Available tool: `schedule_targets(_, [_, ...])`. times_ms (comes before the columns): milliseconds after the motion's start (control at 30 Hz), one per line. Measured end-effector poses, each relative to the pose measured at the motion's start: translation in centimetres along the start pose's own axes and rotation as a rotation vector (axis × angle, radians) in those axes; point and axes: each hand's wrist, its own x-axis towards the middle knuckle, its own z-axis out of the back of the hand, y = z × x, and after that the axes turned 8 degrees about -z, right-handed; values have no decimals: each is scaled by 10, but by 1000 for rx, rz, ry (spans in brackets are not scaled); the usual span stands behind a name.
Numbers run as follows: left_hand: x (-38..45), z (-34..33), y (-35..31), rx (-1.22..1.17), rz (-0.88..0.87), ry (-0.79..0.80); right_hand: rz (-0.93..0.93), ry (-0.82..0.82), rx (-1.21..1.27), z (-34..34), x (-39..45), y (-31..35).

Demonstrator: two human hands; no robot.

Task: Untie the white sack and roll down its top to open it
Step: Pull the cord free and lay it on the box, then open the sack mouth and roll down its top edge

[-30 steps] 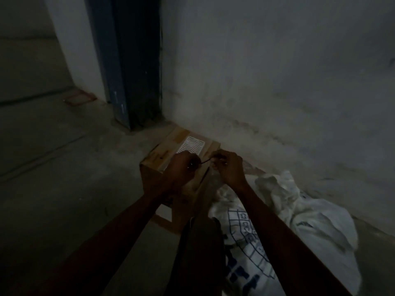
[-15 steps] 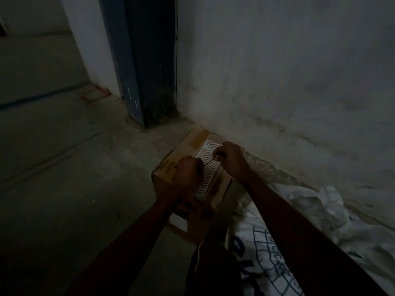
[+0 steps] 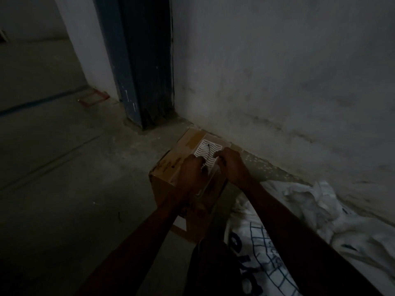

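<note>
Two hands, left hand [image 3: 192,169], right hand [image 3: 229,162], one dark cord [image 3: 207,151], one cardboard box [image 3: 171,165], one white sack [image 3: 320,221]

L hand [image 3: 193,167] curled, R hand [image 3: 229,162] curled

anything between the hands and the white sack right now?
Nothing visible blocks it. Both the left hand and right hand are over the cardboard box, working a dark string; the white sack lies to their right, along the wall.

Very dim and murky throughout; the brightest patch is the white sack [image 3: 333,212], while the arms beside it sink into soft, grainy shadow.
</note>
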Motion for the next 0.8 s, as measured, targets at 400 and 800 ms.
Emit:
schedule_targets(400, [-67, -13, -127, -95, -104, 110, -158, -92, -123, 103, -150, -12])
schedule_targets(800, [-106, -137, -233, -274, -260, 378, -499, -226, -164, 160, -319, -116])
